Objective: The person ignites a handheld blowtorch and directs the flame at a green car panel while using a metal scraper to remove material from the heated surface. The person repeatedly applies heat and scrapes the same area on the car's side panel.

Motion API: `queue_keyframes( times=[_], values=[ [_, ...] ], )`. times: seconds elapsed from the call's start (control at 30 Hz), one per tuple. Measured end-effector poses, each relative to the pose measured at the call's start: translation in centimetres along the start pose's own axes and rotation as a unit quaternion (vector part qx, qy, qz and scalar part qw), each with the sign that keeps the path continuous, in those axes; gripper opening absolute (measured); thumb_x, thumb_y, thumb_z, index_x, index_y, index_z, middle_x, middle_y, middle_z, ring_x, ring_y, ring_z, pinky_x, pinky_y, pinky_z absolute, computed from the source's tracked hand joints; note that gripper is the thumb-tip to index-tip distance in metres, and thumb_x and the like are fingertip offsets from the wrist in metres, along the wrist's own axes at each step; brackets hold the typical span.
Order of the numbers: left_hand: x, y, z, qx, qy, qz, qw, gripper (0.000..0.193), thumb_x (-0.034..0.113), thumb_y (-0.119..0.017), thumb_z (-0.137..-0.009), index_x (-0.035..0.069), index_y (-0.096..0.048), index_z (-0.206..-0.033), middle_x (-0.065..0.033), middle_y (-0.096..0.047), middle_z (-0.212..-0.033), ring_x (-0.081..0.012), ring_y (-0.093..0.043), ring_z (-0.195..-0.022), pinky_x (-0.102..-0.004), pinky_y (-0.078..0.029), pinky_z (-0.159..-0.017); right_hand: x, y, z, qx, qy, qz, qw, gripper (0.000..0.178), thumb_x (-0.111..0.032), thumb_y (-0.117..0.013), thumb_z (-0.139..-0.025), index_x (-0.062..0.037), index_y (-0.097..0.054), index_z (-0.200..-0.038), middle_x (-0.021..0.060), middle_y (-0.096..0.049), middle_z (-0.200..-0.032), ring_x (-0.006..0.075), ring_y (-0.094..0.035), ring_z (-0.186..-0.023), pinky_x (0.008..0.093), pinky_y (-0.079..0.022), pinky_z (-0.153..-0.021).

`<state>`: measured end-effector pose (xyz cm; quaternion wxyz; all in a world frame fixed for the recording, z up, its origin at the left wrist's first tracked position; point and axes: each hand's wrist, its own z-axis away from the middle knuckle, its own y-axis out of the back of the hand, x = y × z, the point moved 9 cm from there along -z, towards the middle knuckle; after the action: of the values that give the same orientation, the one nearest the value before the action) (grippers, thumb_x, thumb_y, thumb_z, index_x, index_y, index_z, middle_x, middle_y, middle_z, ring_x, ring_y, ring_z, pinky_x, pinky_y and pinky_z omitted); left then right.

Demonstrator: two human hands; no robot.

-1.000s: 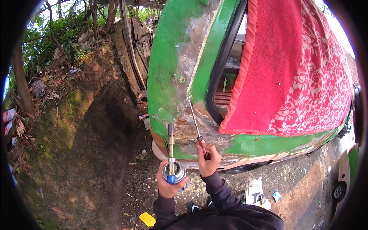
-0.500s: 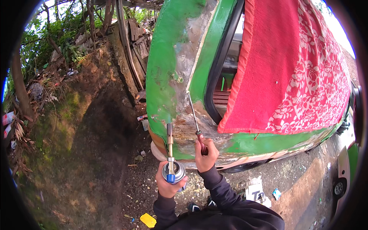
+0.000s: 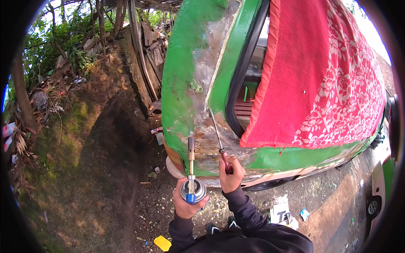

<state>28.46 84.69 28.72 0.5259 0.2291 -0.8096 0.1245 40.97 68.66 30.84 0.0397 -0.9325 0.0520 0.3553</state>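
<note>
Gripping the torch (image 3: 191,166) in my left hand (image 3: 184,206) and the screwdriver (image 3: 222,150) in my right hand (image 3: 231,175), both lower centre, I judge the car (image 3: 206,141) at upper centre only partly bare, its grey band (image 3: 206,63) showing between green paint (image 3: 178,67).

place: outdoor yard | dirt ground (image 3: 84,189) | leafy trees (image 3: 40,52) | weathered green vehicle (image 3: 179,76)

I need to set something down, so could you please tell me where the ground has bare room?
Widest: dark brown soil between the littered leafy bank and the green-painted vehicle. Smaller: brown ground between the blue-and-white packet and the green-and-white car. Crowded: around the dark shoes, with torn white paper right, flat yellow scrap left.
</note>
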Motion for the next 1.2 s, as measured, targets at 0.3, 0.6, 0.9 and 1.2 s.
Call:
queue_keyframes(
  times=[0.3,0.6,0.9,1.2],
  values=[
    [-0.4,0.1,-0.1,0.003,0.013,0.039,0.999,0.062,0.021,-0.088,-0.065,0.001,-0.054,-0.113,-0.0040,-0.066,-0.092,-0.0115,-0.063,-0.084,-0.0276,-0.052,-0.078,0.1,-0.5,0.0,0.011,-0.009,-0.016,1.000,0.014,0.007,-0.072,-0.084,0.0022,-0.063,-0.094,0.0107,-0.062,-0.076,0.0163,-0.055,-0.058,0.0263,-0.045,-0.056],
    [-0.2,-0.1,0.0,-0.004,0.008,0.016,1.000,0.062,0.021,-0.087,-0.065,0.001,-0.054,-0.113,-0.0045,-0.067,-0.092,-0.0120,-0.064,-0.084,-0.0286,-0.052,-0.079,0.1,-0.3,-0.7,-0.005,-0.001,-0.012,1.000,0.014,0.008,-0.072,-0.084,0.0028,-0.063,-0.094,0.0118,-0.064,-0.078,0.0196,-0.059,-0.061,0.0274,-0.046,-0.059],
    [0.1,0.4,0.5,0.006,-0.006,0.027,1.000,0.063,0.020,-0.087,-0.067,0.001,-0.053,-0.116,-0.0046,-0.067,-0.093,-0.0118,-0.065,-0.084,-0.0288,-0.053,-0.078,0.2,-0.2,-0.8,0.006,-0.019,-0.016,1.000,0.015,0.006,-0.072,-0.085,0.0020,-0.065,-0.098,0.0101,-0.064,-0.076,0.0139,-0.058,-0.060,0.0272,-0.045,-0.056],
    [-0.8,1.2,0.5,0.022,-0.002,0.027,0.999,0.064,0.021,-0.089,-0.065,0.001,-0.053,-0.115,-0.0048,-0.067,-0.095,-0.0124,-0.064,-0.086,-0.0290,-0.052,-0.081,0.4,-0.6,-1.0,-0.025,-0.033,-0.009,0.999,0.014,0.006,-0.073,-0.084,0.0025,-0.065,-0.094,0.0110,-0.065,-0.078,0.0143,-0.059,-0.061,0.0249,-0.046,-0.058]
  ],
)
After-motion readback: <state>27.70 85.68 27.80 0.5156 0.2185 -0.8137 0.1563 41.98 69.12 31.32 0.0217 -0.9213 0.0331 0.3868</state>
